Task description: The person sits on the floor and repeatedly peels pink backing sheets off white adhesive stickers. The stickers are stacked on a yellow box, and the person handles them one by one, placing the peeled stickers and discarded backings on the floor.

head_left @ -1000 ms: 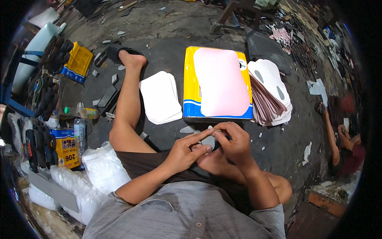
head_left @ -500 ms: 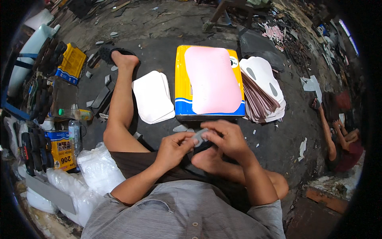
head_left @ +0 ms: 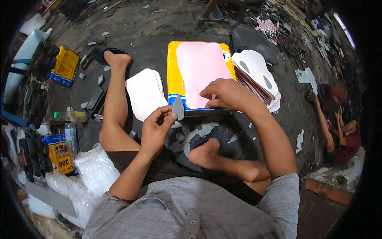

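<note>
I saw the left hand (head_left: 157, 125) pinching a grey teardrop (head_left: 178, 107), the right hand (head_left: 227, 94), fingers parted, over a pink sheet (head_left: 201, 65)

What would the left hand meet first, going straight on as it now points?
Probably the yellow and blue tin, near its left front corner; the grey teardrop piece in the left hand leads. Depth is unclear, so it might pass above.
</note>
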